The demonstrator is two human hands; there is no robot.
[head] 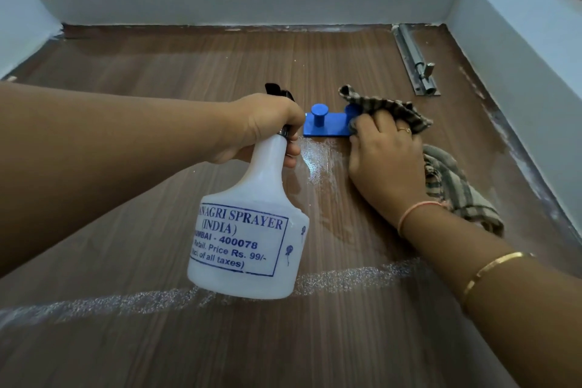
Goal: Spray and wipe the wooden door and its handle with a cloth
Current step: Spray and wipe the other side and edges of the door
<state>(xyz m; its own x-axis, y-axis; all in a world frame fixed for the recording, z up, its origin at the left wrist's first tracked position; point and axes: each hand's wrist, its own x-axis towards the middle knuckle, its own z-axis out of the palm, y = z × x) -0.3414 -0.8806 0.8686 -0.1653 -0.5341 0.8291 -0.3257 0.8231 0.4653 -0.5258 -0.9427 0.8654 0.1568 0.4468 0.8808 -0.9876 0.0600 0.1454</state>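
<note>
Single wide-angle view from a camera worn on the person's head, facing a wooden door (151, 340) at close range, white frame (252, 3) across the top of the picture, left forearm (94, 151) entering from the left edge, right forearm (504, 309) from the lower right corner

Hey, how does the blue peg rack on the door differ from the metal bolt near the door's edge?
The blue peg rack is bright blue; the metal bolt is silver-grey. The rack lies across the wooden door; the bolt runs along its edge. The cloth under the right hand covers one end of the rack; the bolt is untouched. Both are fixed to the door.
</note>
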